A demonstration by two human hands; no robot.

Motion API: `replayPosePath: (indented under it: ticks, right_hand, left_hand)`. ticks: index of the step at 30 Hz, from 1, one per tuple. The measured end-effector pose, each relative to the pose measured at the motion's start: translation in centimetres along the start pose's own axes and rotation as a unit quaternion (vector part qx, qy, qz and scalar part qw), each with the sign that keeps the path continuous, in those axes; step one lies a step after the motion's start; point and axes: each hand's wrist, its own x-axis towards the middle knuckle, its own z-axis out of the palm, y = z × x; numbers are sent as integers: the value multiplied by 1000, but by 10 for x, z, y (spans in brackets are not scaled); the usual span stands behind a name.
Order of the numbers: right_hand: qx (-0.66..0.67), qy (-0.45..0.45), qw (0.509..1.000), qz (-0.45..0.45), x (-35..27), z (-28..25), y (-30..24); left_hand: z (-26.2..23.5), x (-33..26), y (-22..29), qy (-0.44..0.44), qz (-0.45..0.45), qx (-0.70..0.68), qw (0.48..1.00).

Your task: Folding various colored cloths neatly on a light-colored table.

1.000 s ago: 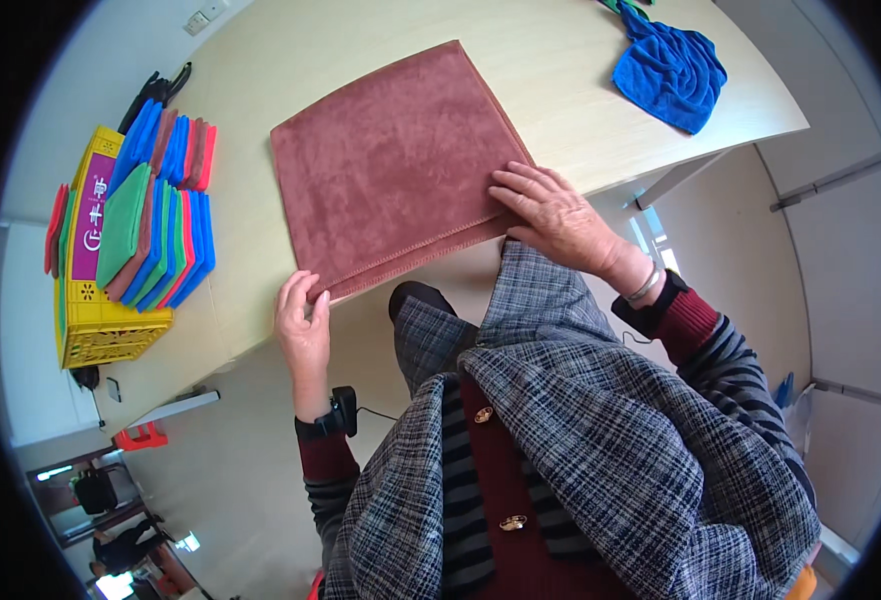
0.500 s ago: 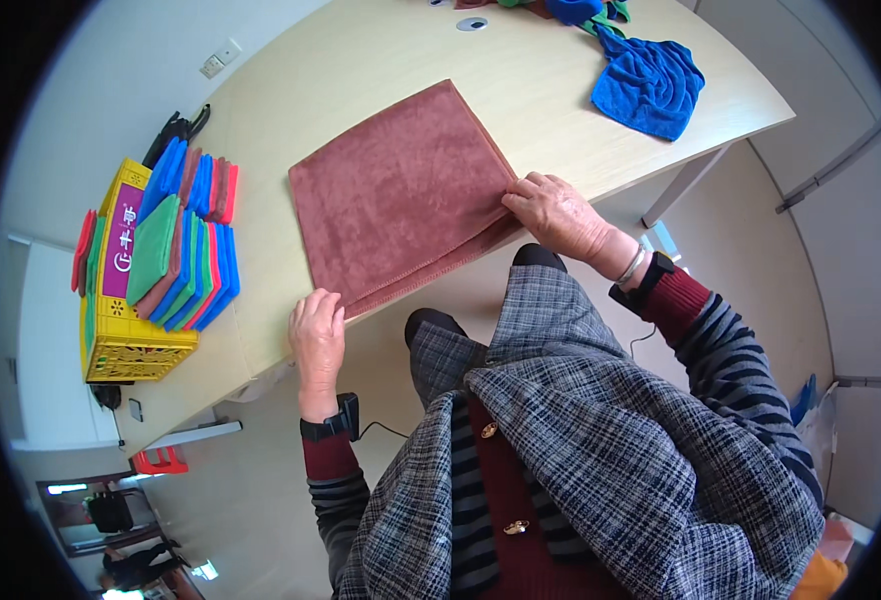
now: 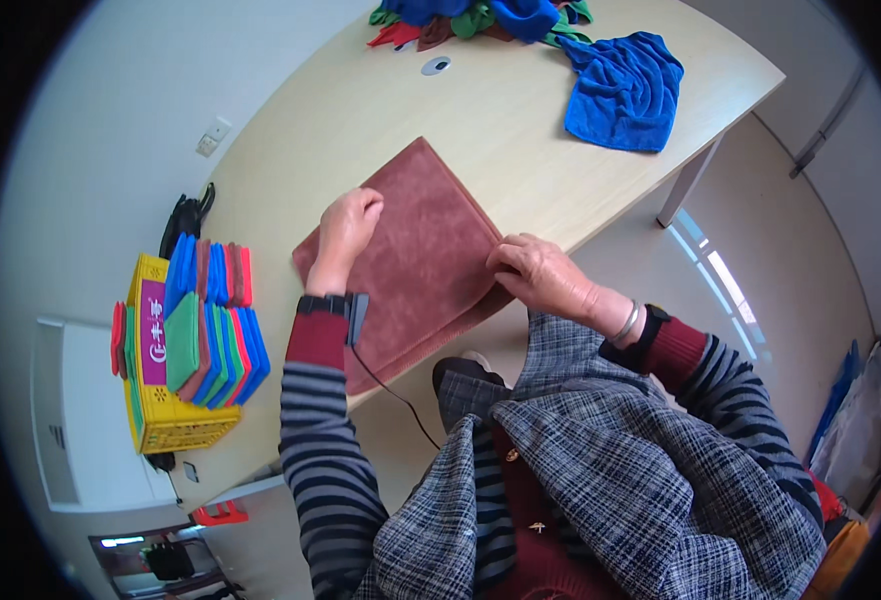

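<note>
One brown cloth (image 3: 415, 270) is laid on one table (image 3: 480, 110), right of one crate (image 3: 195, 438); its right edge is pinched by the right hand (image 3: 545, 275); the left hand (image 3: 347, 232), curled, hold unclear, has been shifted farther.

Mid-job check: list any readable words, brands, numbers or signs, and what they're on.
Purple label on the yellow crate: large white characters, which I won't copy out.
Black left-wrist device: any marking is too small to read.
Reddish-brown cloth: no writing visible.

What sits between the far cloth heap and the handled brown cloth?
In the head view: a round fitting, near the heap, then pale tabletop reaching the brown cloth.
</note>
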Motion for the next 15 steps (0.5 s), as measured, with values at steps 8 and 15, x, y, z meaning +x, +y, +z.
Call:
replayPosePath:
  ticks: [8, 15]
  right_hand:
    - [114, 25, 989, 93, 11, 2, 6]
    - [104, 4, 992, 65, 12, 2, 15]
  left_hand:
    - [75, 111, -14, 4, 88, 27, 996]
    - [81, 144, -8, -106, 155, 139, 972]
